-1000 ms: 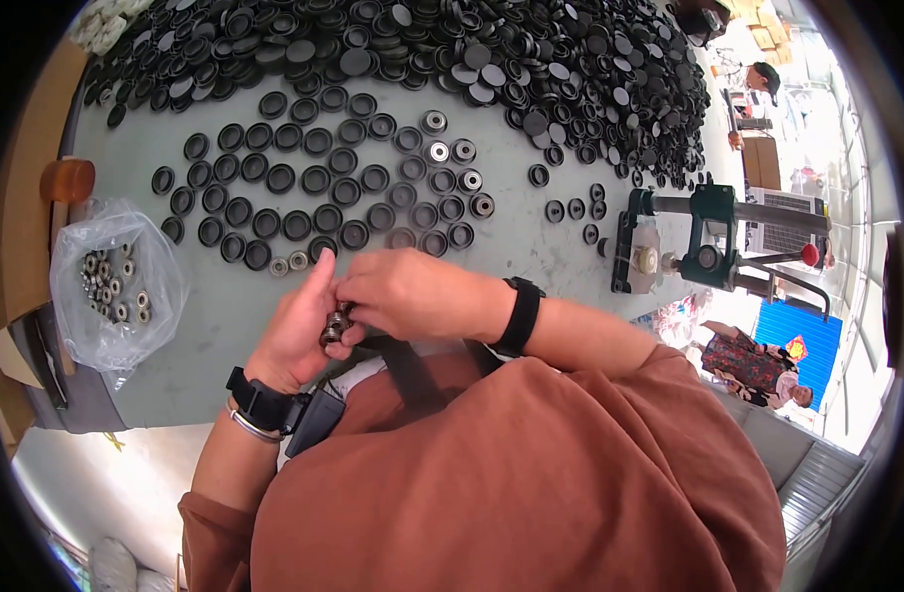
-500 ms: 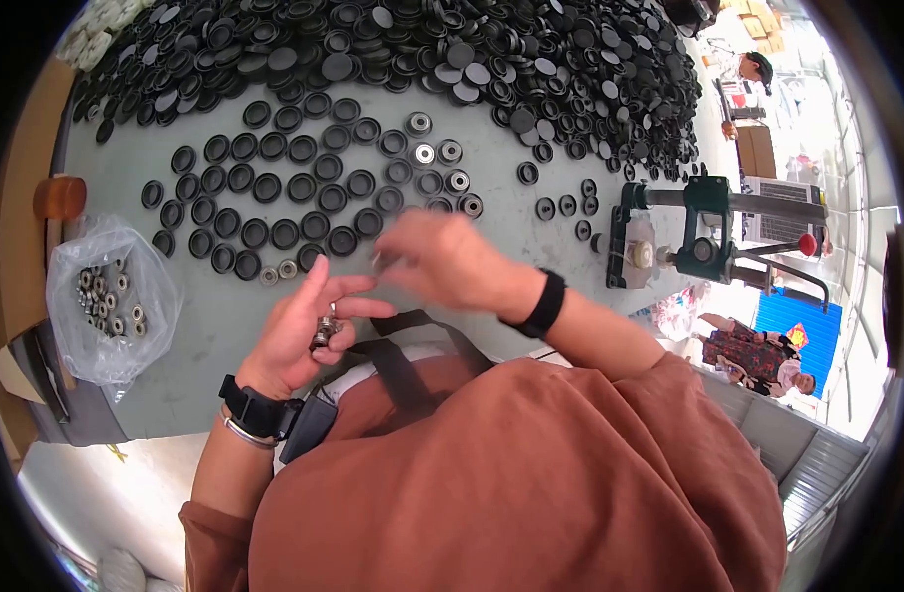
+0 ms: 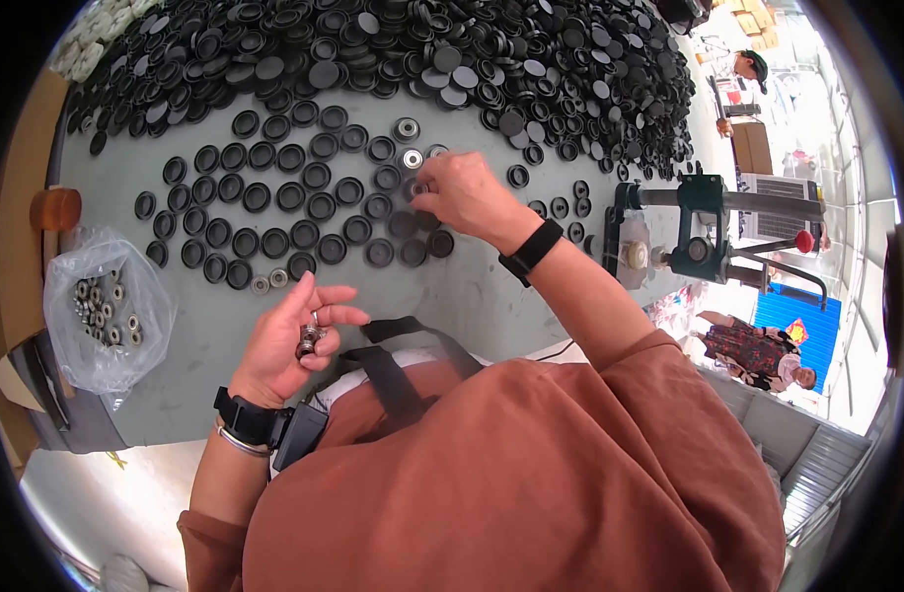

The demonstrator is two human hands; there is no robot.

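Observation:
My left hand (image 3: pixel 286 340) is palm up near the table's front edge, its lower fingers curled round several small metal bearings (image 3: pixel 309 342), thumb and forefinger stretched out. My right hand (image 3: pixel 464 197) reaches over the rows of black round caps, fingertips pinched on a metal bearing (image 3: pixel 418 187) at one cap; the fingers partly hide it. Just beyond, a cap with a shiny bearing (image 3: pixel 412 159) in its centre lies beside another such cap (image 3: pixel 406 129). Two loose bearings (image 3: pixel 277 278) rest on the table near a black cap (image 3: pixel 301 264), beyond my left hand.
A big heap of black caps (image 3: pixel 393 49) covers the far side. A clear plastic bag (image 3: pixel 156 326) with bearings lies at left, near a wooden handle (image 3: pixel 57 209). A green hand press (image 3: pixel 704 222) stands at right. Other people are in the background.
My right hand has moved away from my left hand, forward and to the right, onto the caps. My left hand still holds bearings. The view has shifted slightly.

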